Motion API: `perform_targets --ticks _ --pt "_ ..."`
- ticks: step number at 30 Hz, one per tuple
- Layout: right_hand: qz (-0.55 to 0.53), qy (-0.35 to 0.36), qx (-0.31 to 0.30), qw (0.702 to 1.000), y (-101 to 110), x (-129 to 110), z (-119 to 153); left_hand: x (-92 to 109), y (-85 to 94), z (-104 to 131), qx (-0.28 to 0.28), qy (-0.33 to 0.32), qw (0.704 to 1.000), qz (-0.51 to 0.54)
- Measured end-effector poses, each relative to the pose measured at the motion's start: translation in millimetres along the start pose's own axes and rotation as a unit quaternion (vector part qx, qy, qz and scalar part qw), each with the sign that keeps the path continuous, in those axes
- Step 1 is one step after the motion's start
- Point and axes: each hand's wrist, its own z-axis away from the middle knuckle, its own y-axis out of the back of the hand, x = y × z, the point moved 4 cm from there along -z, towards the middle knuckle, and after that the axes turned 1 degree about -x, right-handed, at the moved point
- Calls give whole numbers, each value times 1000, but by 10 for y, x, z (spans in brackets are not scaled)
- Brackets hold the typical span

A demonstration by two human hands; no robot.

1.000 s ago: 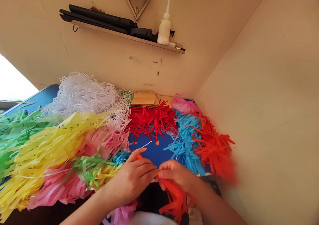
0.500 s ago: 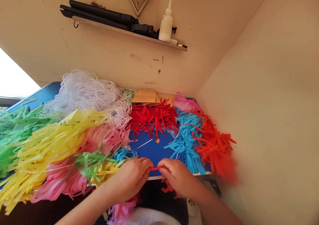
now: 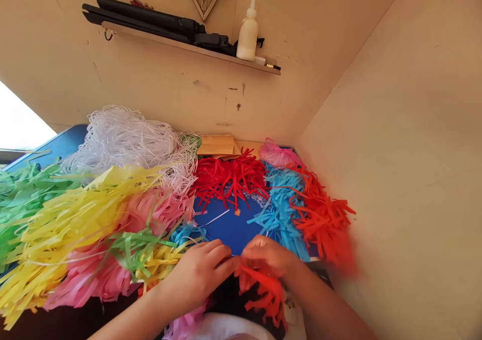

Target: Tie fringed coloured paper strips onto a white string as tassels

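Observation:
A red-orange paper tassel [image 3: 268, 296] with cut fringes hangs over the table's front edge, below my right hand [image 3: 265, 254]. That hand is closed, its fingers curled around the top of the tassel. My left hand [image 3: 205, 269] meets it from the left, with thumb and forefinger pinched together at the tassel's upper end; the exact grip is partly hidden by the fingers. Just beyond both hands is the blue tabletop [image 3: 222, 227], with a thin white strip [image 3: 216, 218] and a small orange scrap [image 3: 237, 212] on it.
Fringed paper lies in piles: yellow [image 3: 75, 219], pink [image 3: 94, 274], green [image 3: 33, 194], red [image 3: 229, 177], light blue [image 3: 284, 194] and orange-red [image 3: 324, 214]. Behind are white string [image 3: 124, 139], brown cardboard [image 3: 216, 145] and a pink bag [image 3: 279, 154]. A wall shelf [image 3: 169, 42] carries a squeeze bottle [image 3: 247, 36].
The taut red strip between my hands no longer shows. My hands have come together, and the tassel's fringe now hangs more visibly beneath my right hand.

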Motion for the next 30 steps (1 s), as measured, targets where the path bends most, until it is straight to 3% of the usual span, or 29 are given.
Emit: perform_targets --ticks 3,7,11,15,19,23,25,26,27,28,30 --pt "-66 -1 -3 998 -55 118 -67 22 58 6 65 -13 998 -13" --pt "-114 95 98 984 -90 212 -97 3 35 72 160 21 987 21" --pt "-90 168 192 963 -138 262 -77 -15 -80 97 223 120 960 120" --pt "-101 224 270 931 -180 317 -82 12 -184 100 234 212 930 190" --pt "-82 253 284 921 -239 341 -106 6 -225 131 211 234 919 238" --pt "61 264 294 917 -73 185 -94 -79 -240 166 199 236 911 275" --pt "260 211 372 866 229 25 -69 -139 -265 187 198 283 885 311" --pt "374 163 440 800 432 -67 -42 -165 -287 200 200 320 861 341" --pt "487 86 511 704 647 -153 -12 -182 -318 211 200 358 829 380" --pt "515 53 537 666 847 -217 -6 -185 -360 216 197 390 791 428" --pt "552 15 553 624 1171 -290 -35 -156 -458 206 184 430 706 532"
